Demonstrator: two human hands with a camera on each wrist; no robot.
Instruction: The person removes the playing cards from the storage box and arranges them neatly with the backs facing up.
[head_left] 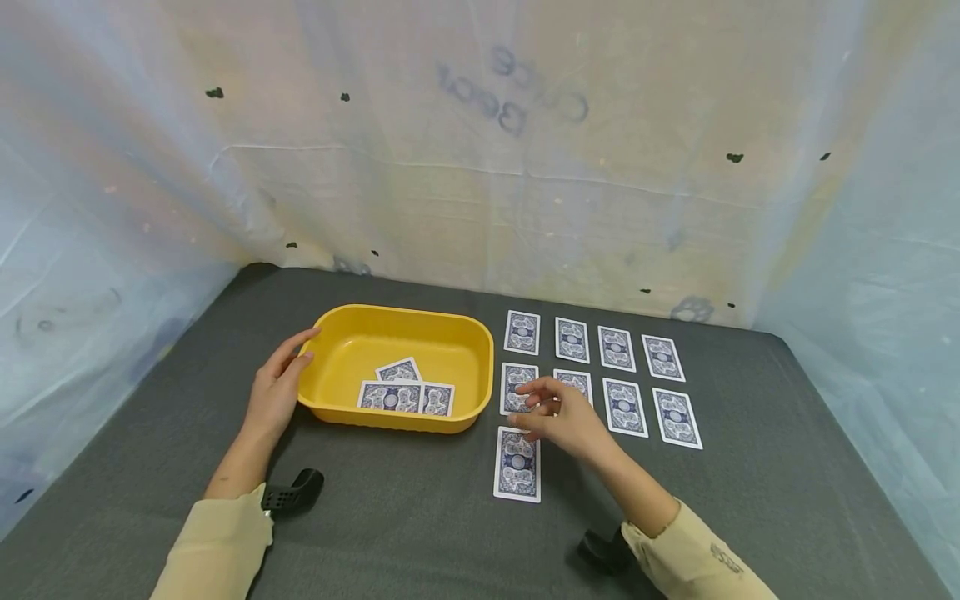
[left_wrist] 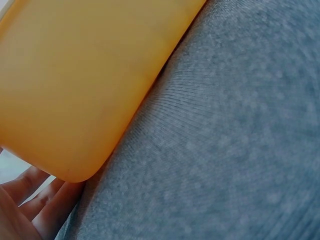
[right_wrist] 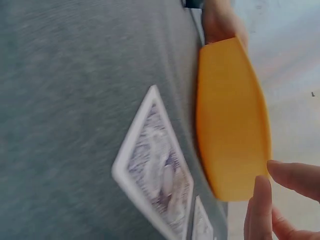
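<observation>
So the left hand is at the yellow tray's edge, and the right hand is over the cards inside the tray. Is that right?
Not quite. The head view shows the right hand over the cards laid out on the dark table, not over the yellow tray. The left hand is indeed at the tray's edge.

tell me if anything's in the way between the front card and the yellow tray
Nothing visible stands between the front card and the yellow tray except the tray's own raised side, which the card would likely have to clear.
</observation>
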